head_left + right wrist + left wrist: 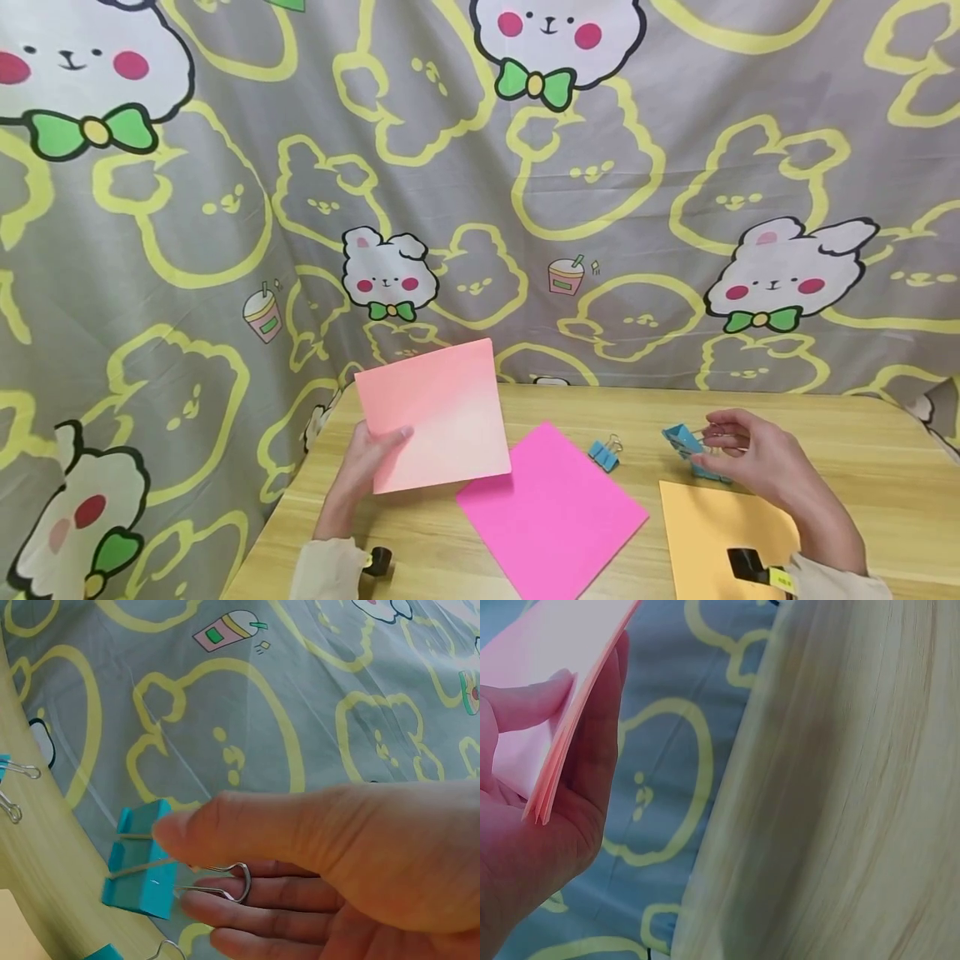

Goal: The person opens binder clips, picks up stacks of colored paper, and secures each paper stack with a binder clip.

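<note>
In the head view my left hand (362,460) grips a thin stack of light pink paper sheets (442,417), thumb over the front face and fingers behind. The stack is raised above the table and tilted. In the left wrist view the lower corner of the paper stack (549,776) shows several layered edges. My right hand (772,462) holds a blue binder clip (681,439) between thumb and fingers. The right wrist view shows this binder clip (141,861) with its thumb side partly covered and a wire handle (232,883) against the fingers.
Bright pink paper (551,512) lies turned cornerwise on the wooden table (420,542). To its right is orange paper (701,533), partly under my right forearm. One blue binder clip (604,455) lies behind the pink paper, another binder clip (708,473) below my right hand. A patterned curtain (465,192) hangs behind.
</note>
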{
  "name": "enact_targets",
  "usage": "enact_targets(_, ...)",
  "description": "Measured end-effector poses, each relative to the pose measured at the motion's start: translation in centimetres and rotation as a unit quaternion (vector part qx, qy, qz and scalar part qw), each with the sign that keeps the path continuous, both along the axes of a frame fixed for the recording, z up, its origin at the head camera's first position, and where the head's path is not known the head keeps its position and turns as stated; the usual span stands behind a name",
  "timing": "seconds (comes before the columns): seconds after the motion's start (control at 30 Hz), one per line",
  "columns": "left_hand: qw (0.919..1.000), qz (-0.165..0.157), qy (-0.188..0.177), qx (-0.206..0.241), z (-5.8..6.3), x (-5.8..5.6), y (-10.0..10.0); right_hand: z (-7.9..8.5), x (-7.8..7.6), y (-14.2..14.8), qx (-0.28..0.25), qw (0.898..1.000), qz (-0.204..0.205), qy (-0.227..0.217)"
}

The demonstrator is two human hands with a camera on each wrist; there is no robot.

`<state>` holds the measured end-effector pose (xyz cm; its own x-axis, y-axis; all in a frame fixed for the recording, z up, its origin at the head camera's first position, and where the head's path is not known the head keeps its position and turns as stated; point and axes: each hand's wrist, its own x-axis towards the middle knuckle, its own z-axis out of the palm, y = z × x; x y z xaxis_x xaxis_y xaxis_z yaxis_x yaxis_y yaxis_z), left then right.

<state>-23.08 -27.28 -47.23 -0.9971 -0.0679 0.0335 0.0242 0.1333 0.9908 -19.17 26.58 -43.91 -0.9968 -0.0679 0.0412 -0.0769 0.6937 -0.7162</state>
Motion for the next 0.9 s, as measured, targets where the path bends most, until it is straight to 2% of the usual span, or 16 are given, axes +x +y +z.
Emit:
enact_targets(0.17,0.9999,-0.006,-0.011,0.011,-0.1,0.1,0.7,-0.2,-0.1,0.3,0.017,1.0,-0.007,0.022)
enact_targets(0.3,0.9998,-0.007,-0.007,0.015,-0.2,0.0,0.8,-0.2,-0.1,0.3,0.02,0.999,-0.013,0.03)
enact_targets(0.47,0.9997,-0.023,0.003,0.006,0.0,-0.1,0.9,-0.2,0.0,0.0,0.018,0.999,-0.021,0.034)
enact_targets(0.73,0.9993,-0.036,-0.005,-0.01,0.0,0.0,1.5,-0.7,-0.1,-0.3,-0.006,0.999,0.021,0.046)
enact_targets(0.9,0.9985,-0.054,-0.004,0.0,0.0,0.0,2.0,-0.6,0.0,-0.6,-0.026,0.999,0.023,0.036)
